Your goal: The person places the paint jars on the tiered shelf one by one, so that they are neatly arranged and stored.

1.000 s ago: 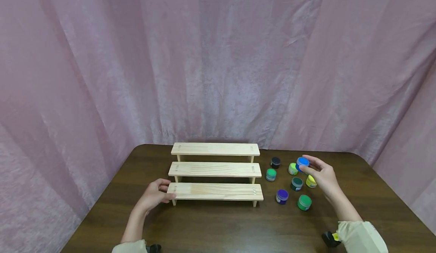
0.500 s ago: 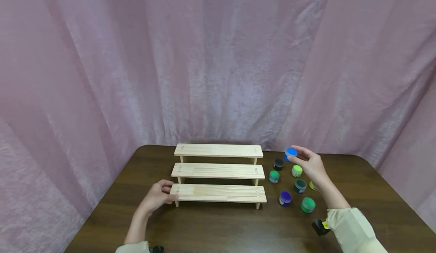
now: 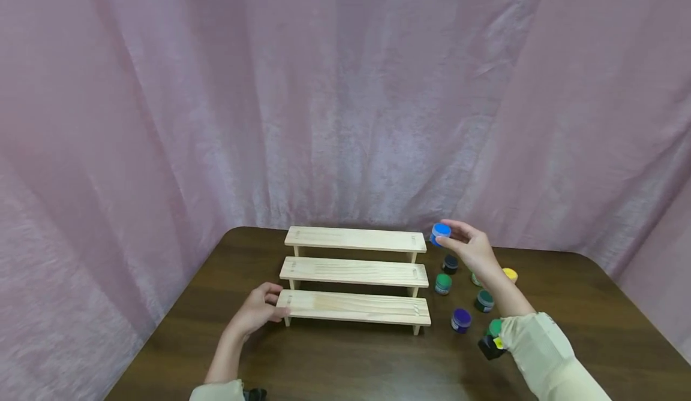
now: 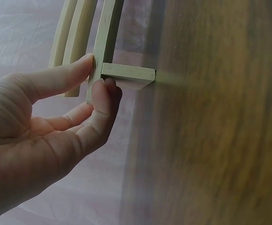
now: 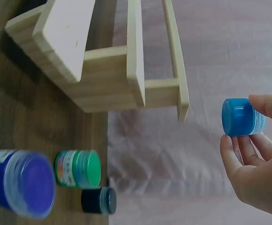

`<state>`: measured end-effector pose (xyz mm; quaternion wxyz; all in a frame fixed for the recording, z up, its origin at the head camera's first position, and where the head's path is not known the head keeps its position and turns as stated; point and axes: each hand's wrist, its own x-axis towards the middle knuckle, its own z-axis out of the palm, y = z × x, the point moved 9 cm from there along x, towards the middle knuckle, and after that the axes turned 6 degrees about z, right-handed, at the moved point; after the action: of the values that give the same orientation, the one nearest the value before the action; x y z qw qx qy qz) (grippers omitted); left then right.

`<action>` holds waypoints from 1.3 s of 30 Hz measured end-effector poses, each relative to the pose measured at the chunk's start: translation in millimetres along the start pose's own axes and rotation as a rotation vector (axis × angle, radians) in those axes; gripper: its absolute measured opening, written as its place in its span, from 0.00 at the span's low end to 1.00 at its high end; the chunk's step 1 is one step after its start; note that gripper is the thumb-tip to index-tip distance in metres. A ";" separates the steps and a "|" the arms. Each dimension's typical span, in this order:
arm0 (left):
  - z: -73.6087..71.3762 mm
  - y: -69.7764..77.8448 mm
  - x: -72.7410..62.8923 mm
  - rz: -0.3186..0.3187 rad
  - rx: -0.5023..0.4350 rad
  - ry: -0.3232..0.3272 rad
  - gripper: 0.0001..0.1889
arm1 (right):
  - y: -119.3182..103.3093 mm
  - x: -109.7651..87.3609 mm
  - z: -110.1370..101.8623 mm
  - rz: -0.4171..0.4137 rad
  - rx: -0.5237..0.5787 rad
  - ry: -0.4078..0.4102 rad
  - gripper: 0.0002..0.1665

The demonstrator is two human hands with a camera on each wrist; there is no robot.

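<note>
A three-step wooden display rack [image 3: 353, 271] stands on the dark table. At its lower left corner my left hand [image 3: 258, 312] pinches the end of the lowest shelf [image 4: 98, 61], thumb on top and fingers underneath. My right hand [image 3: 475, 251] holds a blue paint jar [image 3: 440, 234] between thumb and fingers, raised near the right end of the top shelf. The right wrist view shows this blue jar [image 5: 241, 117] apart from the rack.
Right of the rack stand several paint jars: black [image 3: 450, 264], green [image 3: 443, 284], dark green [image 3: 484, 301], purple [image 3: 461, 320] and yellow [image 3: 510, 275]. The right forearm partly covers others. A pink curtain [image 3: 345, 89] hangs behind the table.
My right hand has carried the blue jar left and up from among the other jars toward the rack's top shelf. The left hand keeps its hold on the lowest shelf.
</note>
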<state>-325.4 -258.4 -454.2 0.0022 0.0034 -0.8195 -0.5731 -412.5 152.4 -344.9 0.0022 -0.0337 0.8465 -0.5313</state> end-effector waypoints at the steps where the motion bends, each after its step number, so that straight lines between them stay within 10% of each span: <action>1: 0.8 0.5 0.7 0.003 0.002 -0.004 0.29 | -2.5 1.1 2.5 -0.002 0.006 -0.009 0.38; 39: 11.3 1.1 -3.1 -0.008 -0.014 -0.028 0.30 | -73.2 27.2 134.7 -0.115 0.120 -0.186 0.29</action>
<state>-322.4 -247.4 -457.1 -0.0117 -0.0014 -0.8153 -0.5789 -430.3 -2.0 -336.8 0.0521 -0.1311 0.8060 -0.5749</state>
